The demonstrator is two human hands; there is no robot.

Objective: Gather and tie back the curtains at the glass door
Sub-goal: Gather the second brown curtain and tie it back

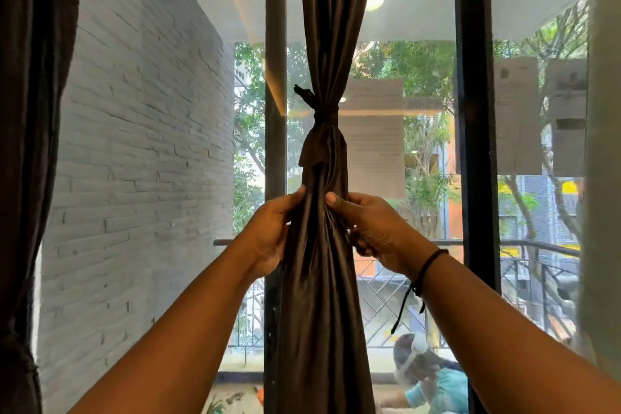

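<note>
Both hands pinch the hanging curtain just below its tie.
Left hand [274,232] and right hand [373,228] close their fingers on the brown curtain [322,279]; its long axis runs vertical between them, the tie [325,111] above, seemingly already knotted.

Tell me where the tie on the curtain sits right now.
The tie wraps the gathered curtain at centre frame, above the left hand and right hand, beside the dark door post.
</note>
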